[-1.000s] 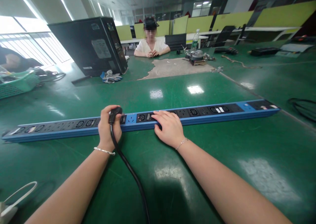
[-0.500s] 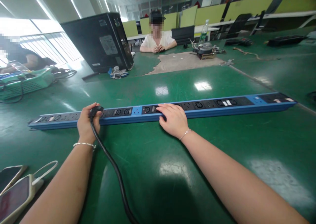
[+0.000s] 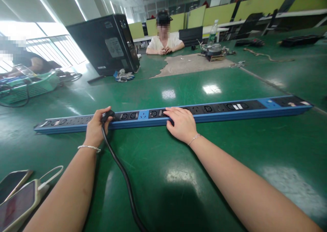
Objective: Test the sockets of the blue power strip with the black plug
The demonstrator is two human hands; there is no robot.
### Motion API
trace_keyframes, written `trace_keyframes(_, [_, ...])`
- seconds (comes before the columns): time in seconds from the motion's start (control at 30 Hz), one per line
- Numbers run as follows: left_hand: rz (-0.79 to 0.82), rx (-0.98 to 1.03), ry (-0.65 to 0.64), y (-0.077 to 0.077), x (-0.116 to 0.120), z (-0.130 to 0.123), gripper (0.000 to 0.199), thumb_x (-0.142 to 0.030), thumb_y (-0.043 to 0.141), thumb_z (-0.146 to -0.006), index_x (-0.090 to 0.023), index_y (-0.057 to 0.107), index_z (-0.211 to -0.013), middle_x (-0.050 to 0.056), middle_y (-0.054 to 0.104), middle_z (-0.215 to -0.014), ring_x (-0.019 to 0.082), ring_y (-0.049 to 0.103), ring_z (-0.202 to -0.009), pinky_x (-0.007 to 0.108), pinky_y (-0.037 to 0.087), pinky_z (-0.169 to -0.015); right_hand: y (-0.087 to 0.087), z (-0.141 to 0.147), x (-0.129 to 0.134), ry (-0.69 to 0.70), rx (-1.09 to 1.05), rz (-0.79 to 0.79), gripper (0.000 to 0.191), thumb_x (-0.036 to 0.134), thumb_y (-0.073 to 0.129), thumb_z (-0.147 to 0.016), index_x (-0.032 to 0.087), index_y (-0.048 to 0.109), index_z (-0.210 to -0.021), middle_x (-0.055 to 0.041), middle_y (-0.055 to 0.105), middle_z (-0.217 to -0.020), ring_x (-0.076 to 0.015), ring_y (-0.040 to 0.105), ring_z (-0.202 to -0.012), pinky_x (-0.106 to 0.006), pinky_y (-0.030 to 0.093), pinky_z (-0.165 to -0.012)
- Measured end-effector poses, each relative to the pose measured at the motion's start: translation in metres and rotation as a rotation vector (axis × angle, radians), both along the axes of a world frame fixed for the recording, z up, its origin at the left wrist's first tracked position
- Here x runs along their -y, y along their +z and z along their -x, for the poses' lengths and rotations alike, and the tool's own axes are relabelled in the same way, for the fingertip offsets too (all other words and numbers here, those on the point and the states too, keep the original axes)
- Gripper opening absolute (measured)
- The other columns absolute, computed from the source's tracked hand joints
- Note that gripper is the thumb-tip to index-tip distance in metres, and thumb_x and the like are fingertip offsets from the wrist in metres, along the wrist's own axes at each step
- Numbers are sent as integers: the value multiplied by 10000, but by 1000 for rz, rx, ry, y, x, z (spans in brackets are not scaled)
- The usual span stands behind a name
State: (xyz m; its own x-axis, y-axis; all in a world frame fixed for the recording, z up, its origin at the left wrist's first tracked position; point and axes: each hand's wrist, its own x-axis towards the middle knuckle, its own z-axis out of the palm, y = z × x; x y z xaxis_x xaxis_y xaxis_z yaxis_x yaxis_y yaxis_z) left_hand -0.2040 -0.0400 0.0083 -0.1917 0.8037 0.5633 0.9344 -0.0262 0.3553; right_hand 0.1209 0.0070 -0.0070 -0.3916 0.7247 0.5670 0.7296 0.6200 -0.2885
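head view: left hand (image 3: 98, 124) pinches black plug (image 3: 108, 115), right hand (image 3: 182, 123) lies open, basket (image 3: 46, 84) carries dark cable (image 3: 28, 94).

A long blue-edged power strip (image 3: 143, 114) lies sockets-up, slightly slanted, across the green tabletop (image 3: 204, 150).

The left hand (image 3: 98, 126) grips a black power plug (image 3: 108, 115) at the long blue power strip (image 3: 168, 118), its cord (image 3: 122, 170) trailing down across the green table (image 3: 143, 150). The right hand (image 3: 182, 124) lies over the strip's middle. Across from them, a person (image 3: 165, 43) in white sits with hands together.
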Motion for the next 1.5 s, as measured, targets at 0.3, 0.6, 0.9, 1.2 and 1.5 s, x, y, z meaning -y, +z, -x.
trace_keyframes(0.3, [-55,52,-127,-2,0,2,331,-316,546,-824,-232,549,-1144,53,630,-1172,174,611,-981,326,454,-887,1,0,1,2,-4,3,339,228,492,-801,236,624,-1112,-2,603,-1237,-203,502,-1149,-400,337,-986])
trace_keyframes(0.6, [52,72,-188,-2,-1,3,326,-262,541,-823,-220,517,-1146,87,603,-1240,192,570,-1129,377,424,-971,3,0,1,2,-1,21,340,229,491,-801,236,626,-1113,6,599,-1242,-206,501,-1151,-400,334,-988])
trace_keyframes(0.9, [97,44,-141,-1,0,0,368,-315,523,-809,-255,515,-1173,58,617,-1216,214,591,-1096,374,449,-942,2,0,1,-3,3,0,333,224,499,-794,232,625,-1103,10,610,-1224,-203,509,-1136,-387,346,-973])
trace_keyframes(1.2, [137,30,-87,0,-2,1,394,-349,514,-795,-257,529,-1177,60,653,-1089,209,629,-943,335,474,-836,1,0,0,-2,-3,6,337,220,497,-791,238,625,-1103,-4,606,-1229,-213,510,-1136,-406,346,-970])
trace_keyframes(1.5, [121,5,-68,-5,-1,1,393,-391,483,-805,-217,541,-1153,69,653,-970,212,618,-843,351,477,-792,2,0,0,-3,-3,0,340,218,499,-785,238,628,-1099,-4,614,-1217,-209,514,-1129,-400,352,-969])
